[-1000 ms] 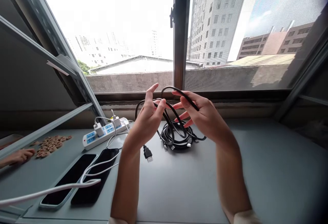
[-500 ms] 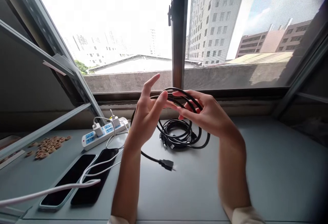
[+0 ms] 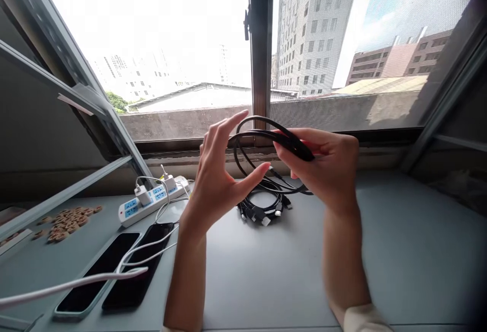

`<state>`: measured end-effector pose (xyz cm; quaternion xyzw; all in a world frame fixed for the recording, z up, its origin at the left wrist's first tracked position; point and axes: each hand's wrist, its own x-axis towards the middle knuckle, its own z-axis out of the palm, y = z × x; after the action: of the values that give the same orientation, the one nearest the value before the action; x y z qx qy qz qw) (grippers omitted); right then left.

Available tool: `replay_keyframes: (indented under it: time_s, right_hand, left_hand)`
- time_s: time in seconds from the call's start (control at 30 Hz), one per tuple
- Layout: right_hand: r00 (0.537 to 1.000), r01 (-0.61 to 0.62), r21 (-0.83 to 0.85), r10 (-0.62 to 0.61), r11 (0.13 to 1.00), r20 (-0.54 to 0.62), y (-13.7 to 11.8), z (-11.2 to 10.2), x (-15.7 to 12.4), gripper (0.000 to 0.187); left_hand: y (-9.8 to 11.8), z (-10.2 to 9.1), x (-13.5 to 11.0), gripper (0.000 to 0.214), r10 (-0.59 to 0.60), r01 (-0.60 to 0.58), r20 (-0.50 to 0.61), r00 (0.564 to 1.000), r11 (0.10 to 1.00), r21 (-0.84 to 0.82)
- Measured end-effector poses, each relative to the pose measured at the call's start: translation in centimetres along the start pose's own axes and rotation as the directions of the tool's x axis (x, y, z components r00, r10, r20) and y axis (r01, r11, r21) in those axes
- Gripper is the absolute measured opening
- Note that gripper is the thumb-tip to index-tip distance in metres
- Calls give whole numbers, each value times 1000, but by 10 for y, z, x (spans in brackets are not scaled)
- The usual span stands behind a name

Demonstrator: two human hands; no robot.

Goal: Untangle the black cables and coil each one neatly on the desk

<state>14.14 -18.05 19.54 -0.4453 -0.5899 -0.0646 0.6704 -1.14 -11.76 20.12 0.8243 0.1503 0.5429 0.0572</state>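
Note:
A looped black cable (image 3: 291,142) is up in the air in front of the window, its strands gathered between the thumb and fingers of my right hand (image 3: 329,170). My left hand (image 3: 215,185) is at the left end of the loops, thumb and fingers spread wide apart in a C shape. Whether its fingers touch the cable behind, I cannot tell. Below the hands a second coil of black cable (image 3: 249,206) lies on the grey table, with several plugs on its near side. Lower strands of the held cable overlap this coil in view.
A white power strip (image 3: 152,201) with two chargers stands at the left. Two dark-screened phones (image 3: 102,271) (image 3: 139,276) lie nearer, crossed by white cables (image 3: 76,284). Small brown pieces (image 3: 70,223) are heaped at far left. Metal shelf bars (image 3: 76,185) and the window frame (image 3: 261,58) bound the table.
My right hand has closed around the cable strands, bunching them together. The left hand has opened wider, thumb dropping away from the fingers. The plug hanging by my left wrist has left that spot.

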Motion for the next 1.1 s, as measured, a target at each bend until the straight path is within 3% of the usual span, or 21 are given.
replay_keyframes:
  time_s: [0.1,0.23,0.33,0.43,0.57,0.63,0.77,0.93,1.0,1.1]
  right_hand:
    - [998,48,113,-44,992,-40,-3,-2,-2,10]
    - [993,104,159,-94,982,-71,-3,-4,-1,9]
    - [999,39,195,-43,980,17,1,-2,2,6]
    - [992,-27,145,9,989,123,11,6,7,10]
    - [995,-67,39,64,997,77,24,16,9,11]
    - [994,-81,109,71,991,87,25,19,8,23]
    - [967,-199,410,109,890,232,12,23,2,50]
    - [886,-345,477,113,808,450,-5,24,-4,47]
    - [887,-375,502,145,779,439,-6,25,-5,42]
    - [937,-320,537,178,781,300,-5,20,-3,38]
  left_hand:
    - [-22,11,3,59,-45,43,-47,998,998,-37]
    - [-44,23,6,15,-188,156,-189,964,973,-169]
    - [-49,25,5,39,-305,215,-177,936,891,-400]
    - [-49,22,4,50,-450,276,-210,868,788,-550]
    - [-36,15,2,48,-412,221,-383,827,864,-452]
    - [-25,12,2,47,-383,186,-408,829,876,-446]
    - [-18,11,4,53,-467,200,-361,807,792,-577]
    - [-48,23,7,49,-586,322,-264,767,705,-632]
    - [-56,27,7,45,-615,401,-160,772,668,-627]
    - [-53,33,6,43,-609,469,3,793,608,-640]
